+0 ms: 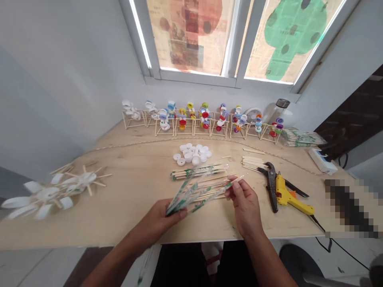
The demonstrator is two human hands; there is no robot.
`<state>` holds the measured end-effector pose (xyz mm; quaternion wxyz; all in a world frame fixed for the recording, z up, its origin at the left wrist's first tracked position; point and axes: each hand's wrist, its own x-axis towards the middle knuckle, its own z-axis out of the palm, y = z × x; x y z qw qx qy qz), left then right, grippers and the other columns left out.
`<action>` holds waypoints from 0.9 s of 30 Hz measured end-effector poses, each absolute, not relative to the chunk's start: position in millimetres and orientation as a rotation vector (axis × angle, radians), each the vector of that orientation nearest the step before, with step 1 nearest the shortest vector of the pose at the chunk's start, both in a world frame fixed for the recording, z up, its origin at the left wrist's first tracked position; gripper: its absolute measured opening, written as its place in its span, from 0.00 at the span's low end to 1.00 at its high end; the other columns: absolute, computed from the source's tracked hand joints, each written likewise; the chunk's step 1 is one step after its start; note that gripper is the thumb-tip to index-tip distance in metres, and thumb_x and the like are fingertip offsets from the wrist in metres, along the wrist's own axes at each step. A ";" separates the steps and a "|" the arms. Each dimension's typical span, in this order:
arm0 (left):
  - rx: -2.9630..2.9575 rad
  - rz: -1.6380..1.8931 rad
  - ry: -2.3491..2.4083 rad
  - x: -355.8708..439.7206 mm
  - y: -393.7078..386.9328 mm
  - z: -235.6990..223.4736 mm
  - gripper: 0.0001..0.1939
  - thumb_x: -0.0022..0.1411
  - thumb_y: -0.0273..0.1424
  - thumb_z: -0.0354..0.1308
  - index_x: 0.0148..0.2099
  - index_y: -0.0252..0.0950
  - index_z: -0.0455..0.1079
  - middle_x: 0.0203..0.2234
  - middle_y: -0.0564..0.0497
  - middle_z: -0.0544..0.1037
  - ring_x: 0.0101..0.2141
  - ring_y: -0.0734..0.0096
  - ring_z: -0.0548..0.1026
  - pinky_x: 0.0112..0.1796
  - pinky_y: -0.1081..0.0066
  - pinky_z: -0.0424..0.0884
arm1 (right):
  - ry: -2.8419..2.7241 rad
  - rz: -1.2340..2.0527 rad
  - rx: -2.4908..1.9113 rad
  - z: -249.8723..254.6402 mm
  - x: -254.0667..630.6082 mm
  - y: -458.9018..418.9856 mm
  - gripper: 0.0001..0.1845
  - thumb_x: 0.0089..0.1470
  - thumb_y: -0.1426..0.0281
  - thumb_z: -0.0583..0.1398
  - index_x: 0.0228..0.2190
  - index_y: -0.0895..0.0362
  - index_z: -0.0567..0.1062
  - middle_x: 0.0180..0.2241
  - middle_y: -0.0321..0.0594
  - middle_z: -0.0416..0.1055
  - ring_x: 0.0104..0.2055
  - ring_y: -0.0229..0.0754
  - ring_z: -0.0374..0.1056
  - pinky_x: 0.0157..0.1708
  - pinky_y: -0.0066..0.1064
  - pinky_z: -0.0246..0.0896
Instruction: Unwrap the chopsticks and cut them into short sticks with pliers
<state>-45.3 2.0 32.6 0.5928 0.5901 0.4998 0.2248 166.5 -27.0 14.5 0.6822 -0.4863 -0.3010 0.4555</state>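
Both hands are over the front middle of the table. My left hand (167,217) is closed round a fan of clear plastic chopstick wrappers (183,196) with green print. My right hand (245,205) pinches the far end of a wrapped pair of chopsticks (216,195) between thumb and fingers; its near end reaches to my left hand. Loose bare chopsticks (209,184) lie under and behind the wrappers, partly hidden by them. Just behind is a bundle of wrapped chopsticks (199,171). Farther back sits a pile of white bottle caps (196,159).
To the right lie cut sticks (253,162), a black-handled cutter (271,187) and a yellow glue gun (291,196). Paddle wheels (86,178) stand at left. Stick frames with bottle-cap wheels (204,113) line the back. A power strip (323,161) is at the right edge.
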 end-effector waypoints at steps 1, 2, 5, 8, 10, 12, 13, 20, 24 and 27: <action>1.345 0.503 1.151 -44.6 -6.6 30.7 0.16 0.45 0.43 0.63 0.24 0.35 0.69 0.16 0.57 0.62 0.20 0.76 0.57 0.21 0.77 0.53 | -0.689 1.017 -1.083 16.6 165.0 -27.1 0.14 0.48 0.60 0.62 0.33 0.57 0.76 0.26 0.35 0.71 0.24 0.34 0.60 0.27 0.27 0.55; 1.321 0.500 1.152 -43.8 -14.7 28.4 0.16 0.46 0.44 0.62 0.24 0.35 0.69 0.16 0.57 0.63 0.20 0.76 0.57 0.21 0.77 0.54 | -0.700 1.017 -1.084 18.3 163.4 -27.6 0.13 0.48 0.61 0.62 0.30 0.57 0.77 0.24 0.35 0.70 0.24 0.34 0.59 0.27 0.27 0.54; 1.250 0.536 1.162 -39.3 -36.9 21.7 0.17 0.48 0.46 0.60 0.27 0.35 0.70 0.20 0.55 0.67 0.23 0.75 0.60 0.23 0.77 0.56 | -0.704 1.036 -1.097 21.1 158.4 -31.2 0.11 0.48 0.61 0.63 0.27 0.57 0.77 0.22 0.34 0.69 0.23 0.34 0.58 0.27 0.26 0.54; 1.192 0.486 1.093 -29.7 -55.1 15.8 0.19 0.52 0.47 0.57 0.33 0.35 0.71 0.21 0.53 0.71 0.22 0.75 0.61 0.24 0.76 0.57 | -0.709 1.053 -1.085 21.8 153.8 -35.3 0.11 0.48 0.61 0.62 0.27 0.57 0.77 0.22 0.33 0.68 0.24 0.34 0.57 0.28 0.26 0.53; 1.150 0.482 1.055 -21.9 -64.9 11.3 0.21 0.54 0.49 0.54 0.33 0.34 0.70 0.14 0.56 0.66 0.19 0.76 0.59 0.23 0.76 0.55 | -0.720 1.043 -1.078 21.7 151.2 -37.3 0.11 0.49 0.61 0.62 0.27 0.57 0.76 0.23 0.34 0.68 0.25 0.34 0.57 0.28 0.26 0.53; 1.077 0.538 1.039 -15.1 -72.6 5.9 0.22 0.54 0.51 0.53 0.33 0.34 0.69 0.10 0.59 0.57 0.16 0.78 0.54 0.21 0.76 0.51 | -0.731 1.023 -1.087 20.8 148.0 -39.7 0.12 0.51 0.61 0.60 0.25 0.57 0.75 0.23 0.34 0.67 0.25 0.34 0.57 0.28 0.26 0.53; 1.028 0.570 1.035 -12.5 -75.8 3.2 0.23 0.53 0.52 0.53 0.33 0.34 0.69 0.10 0.61 0.53 0.15 0.79 0.51 0.19 0.76 0.48 | -0.733 1.018 -1.094 19.9 145.5 -41.6 0.13 0.51 0.61 0.60 0.24 0.56 0.74 0.23 0.33 0.67 0.25 0.34 0.56 0.27 0.26 0.52; 0.838 0.671 1.012 -5.4 -83.1 -1.8 0.24 0.48 0.54 0.57 0.29 0.36 0.63 0.12 0.62 0.47 0.16 0.82 0.44 0.18 0.76 0.39 | -0.683 1.234 -1.069 5.2 106.9 -74.7 0.17 0.51 0.57 0.59 0.21 0.56 0.70 0.18 0.30 0.58 0.20 0.33 0.51 0.21 0.25 0.48; 0.890 0.608 1.060 -11.0 -82.8 8.0 0.24 0.49 0.54 0.55 0.29 0.35 0.65 0.13 0.62 0.48 0.16 0.81 0.46 0.19 0.75 0.40 | -0.700 1.374 -1.055 3.6 105.3 -85.4 0.15 0.52 0.57 0.58 0.26 0.57 0.73 0.17 0.29 0.57 0.19 0.32 0.49 0.19 0.23 0.47; 0.987 0.535 1.076 -18.9 -84.9 15.0 0.26 0.51 0.54 0.53 0.32 0.33 0.69 0.13 0.61 0.51 0.17 0.80 0.49 0.19 0.74 0.41 | -0.688 1.175 -1.164 10.0 129.6 -78.8 0.13 0.50 0.60 0.61 0.33 0.55 0.75 0.25 0.33 0.66 0.26 0.34 0.57 0.27 0.23 0.54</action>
